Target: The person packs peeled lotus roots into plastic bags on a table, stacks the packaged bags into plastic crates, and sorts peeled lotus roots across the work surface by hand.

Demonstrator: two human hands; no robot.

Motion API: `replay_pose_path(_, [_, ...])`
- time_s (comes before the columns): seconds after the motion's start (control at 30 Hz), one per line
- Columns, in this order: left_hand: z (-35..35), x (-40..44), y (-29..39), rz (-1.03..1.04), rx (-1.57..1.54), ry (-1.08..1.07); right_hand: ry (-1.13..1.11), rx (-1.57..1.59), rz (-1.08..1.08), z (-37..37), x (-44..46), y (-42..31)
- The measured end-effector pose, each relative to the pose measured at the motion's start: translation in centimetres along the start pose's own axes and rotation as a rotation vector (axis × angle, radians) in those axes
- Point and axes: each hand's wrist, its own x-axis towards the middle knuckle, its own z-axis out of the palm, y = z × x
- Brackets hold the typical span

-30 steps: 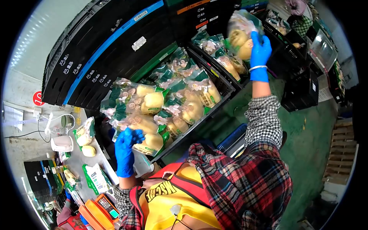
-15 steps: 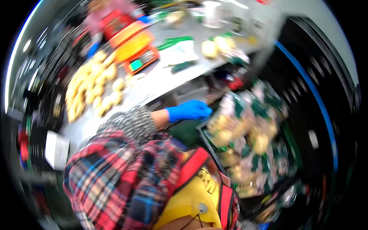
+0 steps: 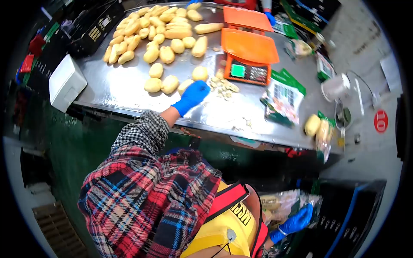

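Pale yellow root pieces (image 3: 167, 54) lie on the metal table (image 3: 116, 92). My left hand (image 3: 192, 98), in a blue glove, is at the near edge of this group, fingers curled down against one piece (image 3: 185, 87); what lies under the fingertips is hidden. Low on the right, my right hand (image 3: 297, 221), gloved in blue with a white band at the wrist, rests over clear and green bags (image 3: 279, 205) of root pieces. Its fingers look somewhat apart. An orange scale (image 3: 249, 45) with a lit green display stands right of the pieces, small scraps (image 3: 223, 88) below it.
Flat printed bags (image 3: 284, 96) and a filled bag (image 3: 323, 136) lie on the table's right side. A white box (image 3: 66, 84) stands at its left end. Black crates (image 3: 97, 28) are behind that. Another person's blue-gloved hand (image 3: 270, 18) shows at the far edge.
The view has swung from the crates to the table. My left hand has moved from the bagged crate to the root pieces. The bag my right hand held up is no longer raised.
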Motion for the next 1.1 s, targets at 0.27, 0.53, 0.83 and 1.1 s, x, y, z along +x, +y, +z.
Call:
replay_pose_path(0.27, [-11.0,6.2,-15.1,-0.315,0.450,0.424,-0.468,0.292,-0.477,20.1,6.3,-10.9])
replay_pose_path(0.53, [-9.8,12.5,-12.4,-0.552,0.775,0.128,-0.703,0.389,-0.562,25.6,6.3,-18.3])
replay_pose_path(0.83, [-15.2,9.0,-9.5,-0.576,-1.258,0.095,-0.959,0.643,-0.477,30.7,6.3,-21.4])
replay_pose_path(1.1, [-6.4,7.9,4.2,-0.579,-1.400,-0.510,-1.018,1.196,-0.127,33.7,8.0,-25.1])
